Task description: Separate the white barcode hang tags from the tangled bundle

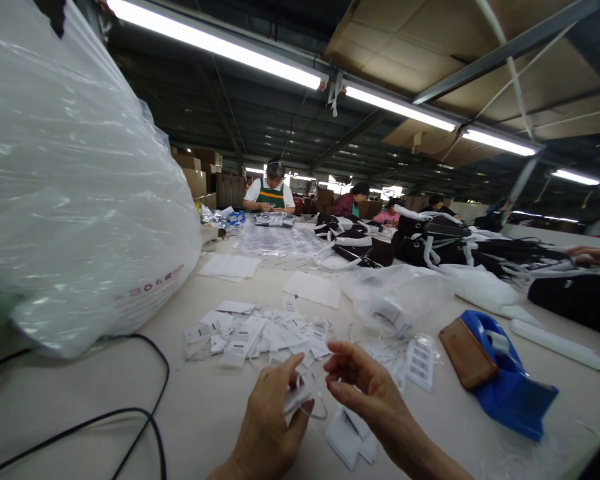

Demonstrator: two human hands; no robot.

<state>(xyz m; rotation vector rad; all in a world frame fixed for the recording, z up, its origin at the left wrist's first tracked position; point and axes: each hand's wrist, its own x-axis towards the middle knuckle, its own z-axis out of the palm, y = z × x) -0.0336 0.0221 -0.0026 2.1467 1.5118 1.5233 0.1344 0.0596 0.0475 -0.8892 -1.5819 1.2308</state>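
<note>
My left hand (275, 420) is closed on a white hang tag (299, 395), gripped between thumb and fingers, with a thin loop of string curving out to the right. Just beside it, my right hand (367, 387) is raised with its thumb and fingers bent but apart, and I see nothing in it. Beyond both hands spreads a heap of white barcode tags (250, 337) with strings. A smaller pile of tags (344, 437) lies on the table below my right hand. To its right rests a sheet of barcode labels (421, 363).
A blue tape dispenser (505, 380) stands at the right. A large plastic bag (90, 200) bulges over the left side, with a black cable (163, 393) in front of it. Black bags (430, 240) with white-wrapped handles are piled at the back right. Several people work farther off.
</note>
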